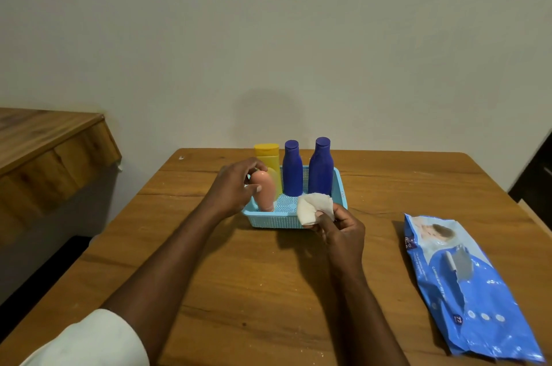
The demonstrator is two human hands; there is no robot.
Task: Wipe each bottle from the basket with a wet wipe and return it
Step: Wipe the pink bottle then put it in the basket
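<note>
A light-blue plastic basket (277,221) stands at the far middle of the wooden table. Inside it stand a yellow bottle (268,156) and two dark-blue bottles (292,168) (321,167). My left hand (231,186) grips the top of a peach-coloured bottle (264,191), which stands tilted in the basket's left end. My right hand (340,228) pinches a crumpled white wet wipe (313,207) just in front of the basket's right front corner.
A blue pack of wet wipes (466,285) lies flat on the table's right side. The wooden table (268,291) ends at a plain wall behind the basket. A second wooden surface (44,141) juts in at the left, apart from the table.
</note>
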